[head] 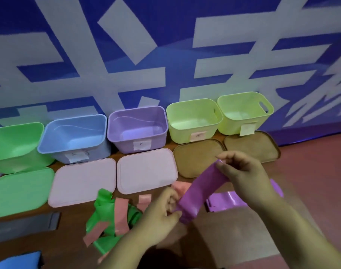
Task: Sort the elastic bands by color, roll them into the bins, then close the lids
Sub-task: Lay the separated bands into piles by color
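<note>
Head view: task barely begun, by the look of it. All five bins look empty: green bin [14,158], blue bin [99,150], purple bin [123,144], two yellow-green bins [177,134]. Lids are off and lie flat in front: green lid [18,191], pink lids [84,181], brown lids [196,158].

In hand: a purple band [200,189], up in the air btwn both hands, near the brown lids. Left hand [163,208] pinches its lower end w/ curled fingers; right hand [243,171] pinches the upper end. No roll formed yet, as far as I can tell.

Loose on the surface: second purple band [226,200], green bands [101,214] & pink bands [121,212] tangled, black band [23,224], blue band [16,261]. Left to do: roll, bin, close all lids.
</note>
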{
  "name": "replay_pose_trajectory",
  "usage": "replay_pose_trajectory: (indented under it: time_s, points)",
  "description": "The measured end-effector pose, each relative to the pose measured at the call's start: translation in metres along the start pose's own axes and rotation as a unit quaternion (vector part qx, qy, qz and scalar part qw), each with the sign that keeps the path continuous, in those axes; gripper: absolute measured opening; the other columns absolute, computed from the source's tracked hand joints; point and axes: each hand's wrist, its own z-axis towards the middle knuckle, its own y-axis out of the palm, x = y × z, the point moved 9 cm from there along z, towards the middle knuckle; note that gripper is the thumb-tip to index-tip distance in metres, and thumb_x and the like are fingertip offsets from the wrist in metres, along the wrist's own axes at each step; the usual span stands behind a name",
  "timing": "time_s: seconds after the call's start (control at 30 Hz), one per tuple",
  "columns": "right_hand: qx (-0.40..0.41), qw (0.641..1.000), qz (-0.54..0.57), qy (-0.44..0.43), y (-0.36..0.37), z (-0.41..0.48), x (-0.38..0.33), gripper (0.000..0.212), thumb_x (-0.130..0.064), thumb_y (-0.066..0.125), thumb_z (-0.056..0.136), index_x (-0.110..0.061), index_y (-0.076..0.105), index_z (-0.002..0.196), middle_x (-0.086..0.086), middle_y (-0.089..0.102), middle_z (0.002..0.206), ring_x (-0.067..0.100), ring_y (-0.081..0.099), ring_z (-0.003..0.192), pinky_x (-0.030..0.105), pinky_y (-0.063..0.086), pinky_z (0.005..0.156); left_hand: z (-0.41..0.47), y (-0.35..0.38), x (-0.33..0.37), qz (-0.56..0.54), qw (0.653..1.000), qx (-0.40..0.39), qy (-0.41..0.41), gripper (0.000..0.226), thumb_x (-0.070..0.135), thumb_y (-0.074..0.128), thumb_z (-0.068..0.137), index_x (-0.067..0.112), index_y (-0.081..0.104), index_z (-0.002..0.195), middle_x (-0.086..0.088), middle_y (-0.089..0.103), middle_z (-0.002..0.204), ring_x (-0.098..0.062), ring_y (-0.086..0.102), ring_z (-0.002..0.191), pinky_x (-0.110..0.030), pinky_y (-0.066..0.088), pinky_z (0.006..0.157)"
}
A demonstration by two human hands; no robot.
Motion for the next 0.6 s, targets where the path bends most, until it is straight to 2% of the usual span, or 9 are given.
replay_pose_trajectory:
  time_s: [0.1,0.17,0.23,0.33,0.43,0.5,0.6]
  points:
    - [0.016,0.999,-0.028,0.034,-0.061,0.014,0.036,0.017,-0.004,0.068,0.088,-0.02,0.073,0.09,0.002,0.073,0.078,0.019,0.069,0.074,0.043,0.06,0.073,0.022,0.036,0.018,-0.004,1.0,0.016,-0.003,0.033,0.012,0.06,0.08,0.038,0.057,0.1,0.008,0.058,0.082,-0.012,0.055,0.073,-0.035,0.05,0.074]
    - [0.024,0.994,-0.096,0.046,-0.101,0.022,0.065,0.016,-0.009,0.071,0.087,-0.024,0.072,0.081,0.002,0.073,0.075,0.021,0.069,0.072,0.046,0.06,0.073,0.039,0.06,0.027,0.0,1.0,0.014,-0.009,0.036,0.007,0.057,0.081,0.038,0.061,0.099,0.006,0.063,0.083,-0.015,0.059,0.07,-0.035,0.052,0.068]
    - [0.013,0.981,-0.188,0.048,-0.134,0.028,0.088,0.02,-0.015,0.072,0.086,-0.027,0.067,0.07,-0.002,0.069,0.066,0.014,0.066,0.064,0.037,0.058,0.066,0.054,0.084,0.034,0.021,1.0,0.004,-0.011,0.039,0.002,0.055,0.084,0.038,0.063,0.097,0.007,0.066,0.082,-0.012,0.06,0.064,-0.03,0.049,0.06]
    - [-0.008,0.965,-0.257,0.058,-0.171,0.031,0.115,0.018,-0.014,0.072,0.085,-0.026,0.064,0.073,-0.007,0.066,0.064,0.0,0.058,0.054,0.017,0.045,0.053,0.071,0.115,0.045,0.056,0.998,-0.012,-0.019,0.041,0.005,0.054,0.085,0.042,0.062,0.099,0.01,0.064,0.084,-0.007,0.059,0.065,-0.032,0.051,0.062]
    - [-0.019,0.951,-0.3,0.078,-0.202,0.042,0.14,0.01,-0.015,0.072,0.084,-0.024,0.068,0.085,-0.008,0.069,0.074,0.002,0.061,0.063,0.02,0.046,0.056,0.09,0.141,0.058,0.122,0.992,-0.03,-0.02,0.036,0.01,0.054,0.085,0.042,0.06,0.1,0.019,0.06,0.08,-0.002,0.054,0.063,-0.027,0.049,0.062]
    - [-0.026,0.947,-0.309,0.087,-0.217,0.05,0.152,0.01,-0.015,0.072,0.083,-0.023,0.069,0.087,-0.007,0.069,0.075,0.005,0.062,0.067,0.018,0.045,0.056,0.105,0.155,0.067,0.146,0.988,-0.039,-0.014,0.032,0.012,0.054,0.084,0.039,0.061,0.1,0.017,0.059,0.078,0.0,0.051,0.062,-0.023,0.046,0.061]
    - [-0.035,0.944,-0.312,0.102,-0.23,0.06,0.168,0.013,-0.013,0.071,0.083,-0.024,0.067,0.086,-0.004,0.069,0.077,0.005,0.06,0.063,0.015,0.042,0.052,0.125,0.172,0.075,0.179,0.983,-0.04,0.0,0.032,0.013,0.057,0.084,0.036,0.063,0.106,0.014,0.061,0.091,-0.002,0.057,0.081,-0.026,0.051,0.079]
